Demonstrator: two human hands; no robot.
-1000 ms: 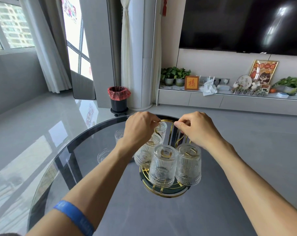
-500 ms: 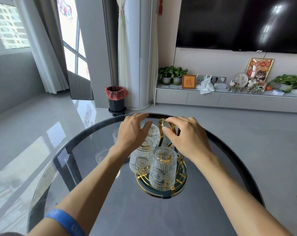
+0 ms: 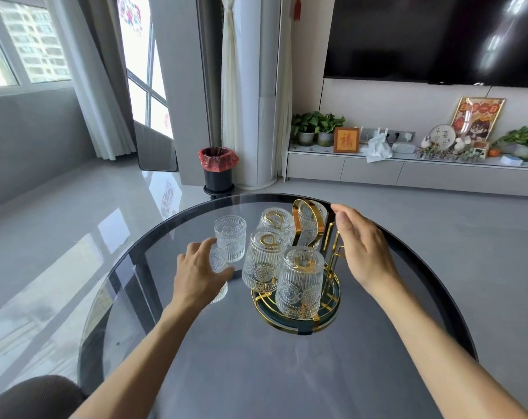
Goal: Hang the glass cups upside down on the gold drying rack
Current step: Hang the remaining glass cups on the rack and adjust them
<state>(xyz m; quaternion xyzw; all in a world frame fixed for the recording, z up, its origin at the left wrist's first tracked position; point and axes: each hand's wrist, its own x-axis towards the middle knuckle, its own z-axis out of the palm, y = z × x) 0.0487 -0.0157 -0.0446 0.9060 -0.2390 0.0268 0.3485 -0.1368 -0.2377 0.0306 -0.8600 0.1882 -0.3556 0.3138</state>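
A gold drying rack on a round dark tray stands mid-table. Several ribbed glass cups hang upside down on it: a front one, one to its left, and two behind. Left of the rack, one cup stands upright on the table. Beside it my left hand curls around another upright cup, which is partly hidden by the fingers. My right hand hovers open at the rack's right side, close to bare gold pegs.
The round dark glass table has its far edge just behind the rack. On the floor beyond stand a black bin with a red liner and a low TV cabinet. A brown rounded shape sits at the bottom left.
Both hands have come off the top of the rack. My left hand moved left and down onto an upright cup. My right hand drew back to the right and opened.
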